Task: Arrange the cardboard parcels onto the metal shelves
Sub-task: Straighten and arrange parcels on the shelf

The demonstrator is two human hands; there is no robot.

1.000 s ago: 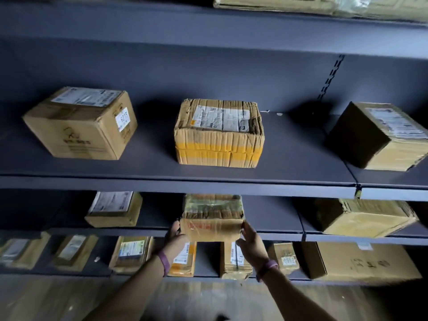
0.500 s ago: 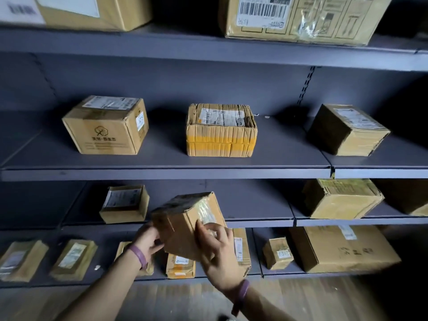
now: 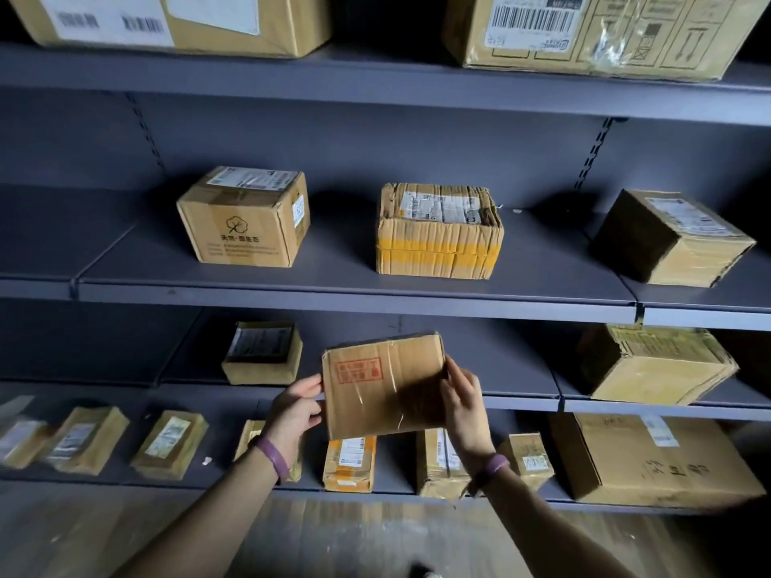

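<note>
Obs.: metal shelves fill the frame, four boards in view, light dim. The largest item is a barcoded carton on the top board at upper right, not in play. Likely target, by my reading, is the second board from the bottom, whose front lip crosses the lower middle of the frame. It carries a crumpled parcel at the right and a small labelled parcel left of centre, with a bare stretch between them. The held parcel is in the air at lower centre, in front of that lip and not resting on the board. Its taped, red-stamped face is turned to the camera and its right side is tilted slightly higher. The left hand grips the left edge with curled fingers. The right hand holds the right edge, its fingers bent onto the face (thumb hidden behind the box). To do the step well, level the box, raise its bottom edge over the lip, and slide it flat into the gap without touching either neighbour. Let go only once the base bears fully on the board. Risk: if it catches the lip, it could tip toward the bottom row.
</note>
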